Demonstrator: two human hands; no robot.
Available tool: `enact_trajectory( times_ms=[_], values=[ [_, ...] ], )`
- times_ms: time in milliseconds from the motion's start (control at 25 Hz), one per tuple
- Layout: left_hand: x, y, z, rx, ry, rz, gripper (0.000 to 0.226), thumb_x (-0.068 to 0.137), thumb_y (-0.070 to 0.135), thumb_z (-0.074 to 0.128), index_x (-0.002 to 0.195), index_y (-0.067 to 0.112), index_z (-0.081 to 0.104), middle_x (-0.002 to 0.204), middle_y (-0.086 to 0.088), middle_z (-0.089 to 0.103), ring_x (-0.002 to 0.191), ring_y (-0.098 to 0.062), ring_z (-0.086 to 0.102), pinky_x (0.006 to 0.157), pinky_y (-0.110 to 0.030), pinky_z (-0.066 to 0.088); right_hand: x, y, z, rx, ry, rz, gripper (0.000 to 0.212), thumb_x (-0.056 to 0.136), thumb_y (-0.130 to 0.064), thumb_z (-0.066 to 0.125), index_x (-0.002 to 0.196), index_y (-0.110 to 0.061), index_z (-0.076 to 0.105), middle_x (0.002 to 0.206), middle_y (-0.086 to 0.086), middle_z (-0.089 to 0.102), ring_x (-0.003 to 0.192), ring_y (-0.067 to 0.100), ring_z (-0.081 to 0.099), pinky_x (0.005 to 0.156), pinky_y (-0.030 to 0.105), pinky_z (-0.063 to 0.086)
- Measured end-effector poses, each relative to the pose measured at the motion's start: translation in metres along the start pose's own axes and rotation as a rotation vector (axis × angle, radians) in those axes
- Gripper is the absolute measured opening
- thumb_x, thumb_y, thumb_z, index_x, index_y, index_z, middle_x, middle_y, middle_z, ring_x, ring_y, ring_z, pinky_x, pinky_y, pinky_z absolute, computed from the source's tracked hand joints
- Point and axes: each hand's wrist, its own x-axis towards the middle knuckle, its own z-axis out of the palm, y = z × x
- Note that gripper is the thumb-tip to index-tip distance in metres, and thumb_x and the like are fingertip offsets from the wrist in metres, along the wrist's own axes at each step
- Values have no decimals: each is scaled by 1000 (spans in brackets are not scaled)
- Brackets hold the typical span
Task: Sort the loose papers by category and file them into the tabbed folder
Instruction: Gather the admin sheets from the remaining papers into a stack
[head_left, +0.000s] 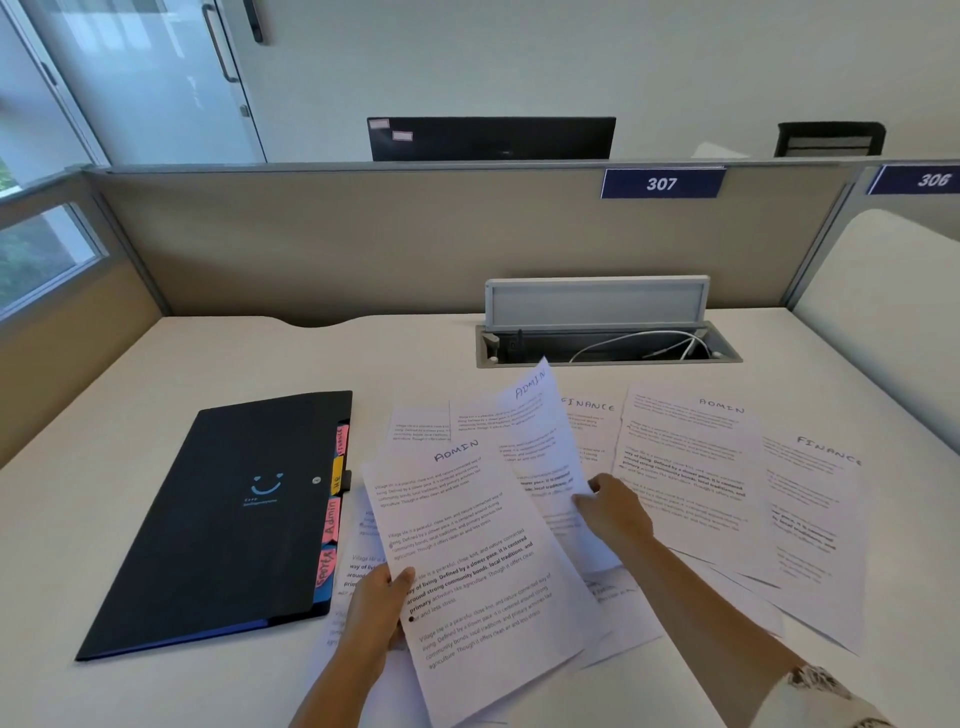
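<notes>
A black tabbed folder (228, 519) lies shut on the desk at the left, with coloured tabs reading Finance, HR, Admin and Sports along its right edge. My left hand (376, 605) holds a sheet headed ADMIN (478, 561) by its left edge, above the pile. My right hand (613, 512) pinches a second ADMIN sheet (540, 447), lifted and tilted. More loose papers lie spread on the desk: a FINANCE sheet (589, 415), another ADMIN sheet (691, 467) and a FINANCE sheet (815, 519) at the far right. Others are partly hidden underneath.
An open cable tray (608, 348) with a raised lid and white cables sits in the desk behind the papers. A beige partition (363, 244) labelled 307 closes the far side. A window is at the left. Bare desk surface (182, 374) lies behind the folder.
</notes>
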Motion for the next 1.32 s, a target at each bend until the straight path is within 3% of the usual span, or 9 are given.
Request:
enact_trajectory(
  times_ms=[240,360,440,520,640,840,1000,1160,1320],
  values=[
    [1,0,-1,-5,5,5,14,96,17,43,97,13,56,91,-14,68,82,-30,67,72,-49,57,-22,-7,-58,235,467,-194,25,95,-22,42,116,-12,51,88,4,59,73,26,57,57,26,40],
    [2,-1,0,6,13,12,13,96,16,43,96,14,56,91,-15,68,82,-30,67,73,-52,56,-33,-7,-83,417,566,-249,27,96,-23,41,116,-9,52,97,3,58,80,23,56,57,24,39],
    [2,-1,1,7,14,15,14,96,16,42,98,14,56,91,-15,68,82,-30,67,72,-50,57,-38,-7,-83,569,470,-204,28,96,-22,41,117,-9,53,105,7,59,83,23,54,64,25,40],
    [3,-2,0,13,12,27,15,96,16,42,100,12,56,91,-15,68,81,-30,67,68,-47,58,-48,-4,-66,648,297,-139,24,95,-17,42,112,-9,56,102,12,61,74,20,54,59,25,39],
    [3,-4,0,0,-5,46,23,97,20,40,101,6,58,90,-18,69,80,-33,67,60,-38,55,-71,5,-26,519,75,-127,21,94,-14,44,110,-10,57,100,9,62,74,16,55,55,21,39],
    [3,-5,-2,-103,15,7,39,94,39,42,77,9,58,70,-16,65,66,-33,64,59,-33,49,-91,20,27,334,-144,-157,26,95,-18,42,118,-15,54,107,1,61,87,14,57,62,18,41],
    [2,-6,-2,3,-10,48,30,96,30,43,91,6,60,86,-16,69,80,-33,67,72,-41,55,-89,29,31,248,-27,-255,27,93,-25,50,119,-18,55,108,-2,59,88,7,55,68,10,40],
    [3,-2,0,60,17,70,14,94,18,48,98,11,59,92,-11,68,84,-29,66,79,-47,55,-60,47,5,93,271,-347,36,87,-28,58,122,-19,53,124,3,52,115,18,48,92,23,39],
    [3,-2,1,67,27,54,12,94,18,48,97,14,58,93,-11,68,83,-29,66,77,-45,56,-21,72,-17,-216,154,-157,80,80,-56,55,143,-18,25,153,11,18,143,30,11,115,43,13]
  ],
)
